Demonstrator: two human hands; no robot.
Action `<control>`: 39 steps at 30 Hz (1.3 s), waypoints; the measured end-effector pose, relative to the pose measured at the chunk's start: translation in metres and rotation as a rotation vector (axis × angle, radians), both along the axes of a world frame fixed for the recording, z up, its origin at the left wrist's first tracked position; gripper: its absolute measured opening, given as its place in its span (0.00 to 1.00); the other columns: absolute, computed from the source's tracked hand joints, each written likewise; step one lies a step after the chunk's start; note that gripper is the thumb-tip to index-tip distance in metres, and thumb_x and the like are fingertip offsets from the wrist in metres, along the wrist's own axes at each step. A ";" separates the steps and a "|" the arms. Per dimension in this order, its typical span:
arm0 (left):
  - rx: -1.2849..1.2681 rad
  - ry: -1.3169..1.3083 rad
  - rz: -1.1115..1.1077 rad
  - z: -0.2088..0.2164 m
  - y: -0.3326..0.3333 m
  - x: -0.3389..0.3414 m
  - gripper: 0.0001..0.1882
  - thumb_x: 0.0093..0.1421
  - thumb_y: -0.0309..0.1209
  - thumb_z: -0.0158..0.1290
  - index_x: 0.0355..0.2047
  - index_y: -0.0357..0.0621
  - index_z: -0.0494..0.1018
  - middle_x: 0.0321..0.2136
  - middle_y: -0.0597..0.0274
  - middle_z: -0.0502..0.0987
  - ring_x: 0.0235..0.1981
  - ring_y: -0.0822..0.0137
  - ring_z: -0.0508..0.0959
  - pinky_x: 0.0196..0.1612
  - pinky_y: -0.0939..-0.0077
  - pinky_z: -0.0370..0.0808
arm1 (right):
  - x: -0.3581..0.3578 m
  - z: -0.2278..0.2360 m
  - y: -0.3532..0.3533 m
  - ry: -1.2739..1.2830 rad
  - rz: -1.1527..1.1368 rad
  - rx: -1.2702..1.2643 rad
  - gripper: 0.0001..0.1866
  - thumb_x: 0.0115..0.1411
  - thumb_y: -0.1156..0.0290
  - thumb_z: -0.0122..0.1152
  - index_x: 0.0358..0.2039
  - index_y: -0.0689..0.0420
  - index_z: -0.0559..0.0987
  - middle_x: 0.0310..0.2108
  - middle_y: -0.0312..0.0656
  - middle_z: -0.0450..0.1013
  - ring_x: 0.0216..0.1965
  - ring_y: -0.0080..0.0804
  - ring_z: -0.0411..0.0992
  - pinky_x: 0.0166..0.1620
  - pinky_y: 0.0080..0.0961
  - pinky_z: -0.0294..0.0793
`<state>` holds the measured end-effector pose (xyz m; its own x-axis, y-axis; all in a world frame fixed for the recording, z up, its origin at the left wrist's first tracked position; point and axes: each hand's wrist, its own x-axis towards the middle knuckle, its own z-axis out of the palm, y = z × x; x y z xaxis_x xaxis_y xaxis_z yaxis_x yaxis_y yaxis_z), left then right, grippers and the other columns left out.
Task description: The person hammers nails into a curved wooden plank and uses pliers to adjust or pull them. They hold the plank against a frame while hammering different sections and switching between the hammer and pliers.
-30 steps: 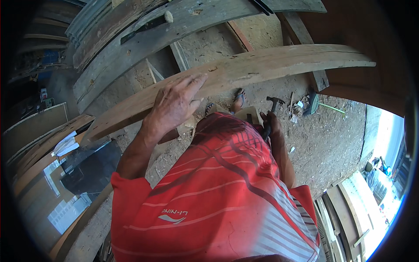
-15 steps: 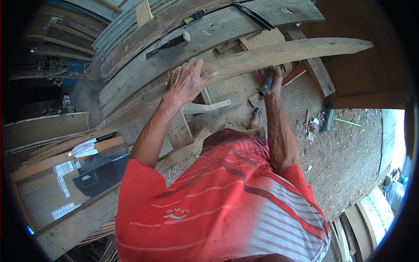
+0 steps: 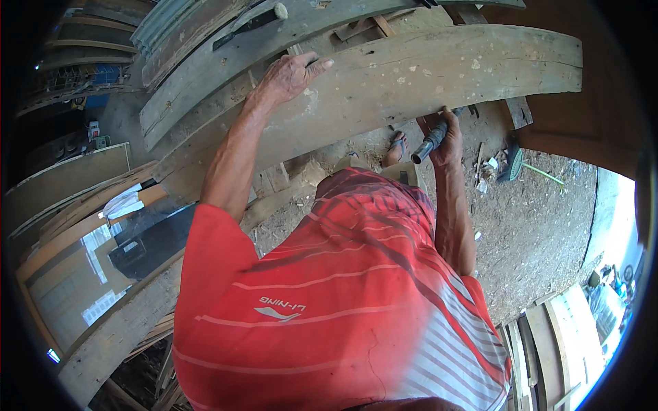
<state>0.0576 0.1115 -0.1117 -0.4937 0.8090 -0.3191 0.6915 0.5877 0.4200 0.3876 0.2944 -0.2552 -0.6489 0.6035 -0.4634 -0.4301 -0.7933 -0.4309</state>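
A long, weathered wooden plank (image 3: 384,85) spans the view, its broad face turned up toward me. My left hand (image 3: 288,77) grips its far edge left of the middle, fingers curled over behind and thumb lying on the face. At the plank's near edge, right of centre, my right hand (image 3: 449,140) is closed around a tool with a dark, round, tube-like handle (image 3: 430,142). The plank hides the tool's far end, so its kind cannot be made out. Whether the right fingers also touch the plank is unclear.
Behind lies another long board (image 3: 178,103) with a dark-bladed hand tool (image 3: 250,26) on it. A framed panel (image 3: 62,288) leans at the left. A green-handled broom (image 3: 514,166) rests on the littered ground (image 3: 528,226); brown panelling (image 3: 576,130) stands at the right.
The plank has tipped from nearly edge-on to show its broad face. My left hand has moved with its edge, away and slightly left. My right hand and its tool have shifted slightly right.
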 end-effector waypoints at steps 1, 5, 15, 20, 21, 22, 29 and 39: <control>-0.001 -0.040 0.018 -0.010 -0.001 -0.005 0.45 0.66 0.69 0.43 0.58 0.37 0.75 0.48 0.36 0.81 0.53 0.42 0.80 0.57 0.53 0.76 | -0.004 0.006 -0.002 -0.034 0.006 0.001 0.14 0.67 0.62 0.63 0.48 0.55 0.76 0.43 0.38 0.78 0.53 0.38 0.76 0.63 0.49 0.72; -0.098 -0.169 0.035 -0.045 -0.003 -0.015 0.47 0.67 0.70 0.40 0.60 0.35 0.73 0.54 0.36 0.78 0.58 0.42 0.77 0.62 0.55 0.73 | -0.005 0.023 -0.007 -0.136 0.036 0.021 0.18 0.68 0.59 0.64 0.51 0.56 0.75 0.47 0.40 0.79 0.55 0.38 0.76 0.61 0.46 0.74; 0.131 0.073 0.016 0.033 0.044 -0.025 0.20 0.67 0.47 0.57 0.46 0.43 0.82 0.43 0.47 0.83 0.48 0.49 0.82 0.51 0.55 0.77 | 0.058 0.023 -0.004 -0.487 0.087 -0.035 0.26 0.66 0.60 0.66 0.56 0.63 0.71 0.54 0.55 0.77 0.54 0.46 0.79 0.48 0.31 0.83; 0.480 0.532 0.100 0.015 0.102 -0.142 0.21 0.66 0.36 0.56 0.58 0.44 0.74 0.51 0.45 0.80 0.53 0.44 0.79 0.56 0.52 0.74 | 0.112 0.004 -0.014 -0.558 0.034 -0.161 0.23 0.66 0.63 0.66 0.54 0.62 0.70 0.51 0.55 0.77 0.51 0.45 0.80 0.45 0.28 0.85; 0.482 0.574 0.053 -0.009 0.110 -0.176 0.24 0.66 0.36 0.55 0.61 0.44 0.70 0.52 0.44 0.80 0.53 0.42 0.78 0.57 0.51 0.74 | 0.123 -0.003 -0.015 -0.541 0.000 -0.192 0.22 0.66 0.64 0.66 0.53 0.62 0.71 0.50 0.55 0.78 0.50 0.44 0.80 0.45 0.27 0.85; 0.479 0.616 0.007 -0.041 0.112 -0.210 0.27 0.66 0.35 0.55 0.64 0.44 0.67 0.53 0.43 0.79 0.54 0.40 0.77 0.58 0.51 0.73 | 0.131 -0.008 -0.016 -0.524 -0.029 -0.227 0.20 0.66 0.64 0.66 0.51 0.62 0.71 0.49 0.56 0.78 0.49 0.44 0.80 0.44 0.27 0.86; 0.139 0.308 0.234 -0.060 0.153 -0.205 0.38 0.59 0.29 0.65 0.68 0.41 0.62 0.65 0.44 0.64 0.67 0.43 0.63 0.70 0.49 0.59 | 0.186 -0.017 -0.036 -0.661 -0.172 -0.259 0.16 0.65 0.66 0.65 0.46 0.60 0.72 0.45 0.55 0.79 0.46 0.43 0.82 0.40 0.26 0.86; 0.782 0.239 0.127 0.102 0.118 -0.067 0.22 0.61 0.31 0.60 0.55 0.40 0.70 0.47 0.49 0.76 0.48 0.51 0.78 0.51 0.56 0.77 | 0.188 -0.015 -0.062 -0.712 -0.144 -0.191 0.20 0.65 0.62 0.66 0.49 0.63 0.73 0.38 0.51 0.80 0.26 0.26 0.77 0.30 0.18 0.80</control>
<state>-0.0093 0.2295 -0.0093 -0.5797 0.6872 0.4379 0.7618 0.2663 0.5906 0.5755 0.2320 -0.2699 -0.0739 0.5268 -0.8468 -0.2037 -0.8392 -0.5043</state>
